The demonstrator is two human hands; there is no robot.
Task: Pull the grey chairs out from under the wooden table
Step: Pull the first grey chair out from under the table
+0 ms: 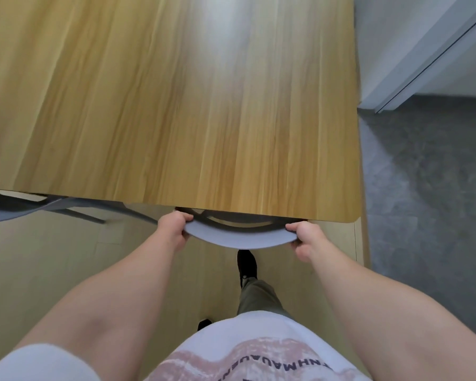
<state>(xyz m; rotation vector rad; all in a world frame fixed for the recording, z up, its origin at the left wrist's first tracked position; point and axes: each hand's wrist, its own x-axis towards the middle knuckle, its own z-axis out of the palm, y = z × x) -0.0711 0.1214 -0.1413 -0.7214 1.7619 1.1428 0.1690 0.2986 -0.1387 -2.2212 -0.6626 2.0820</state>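
Observation:
The wooden table (176,105) fills the upper part of the view, its near edge running across the middle. A grey chair (237,239) is tucked under that edge near the right corner; only its curved backrest top shows, the seat is hidden below the tabletop. My left hand (173,229) grips the left end of the backrest and my right hand (304,239) grips the right end. A second grey chair (8,209) stands at the far left, partly out from under the table, with its dark legs showing.
Pale wood-look floor (52,270) lies under my arms, with my dark shoe (246,264) just behind the held chair. Grey floor (423,188) runs along the table's right side, and a white wall and door frame (429,50) stand at the upper right.

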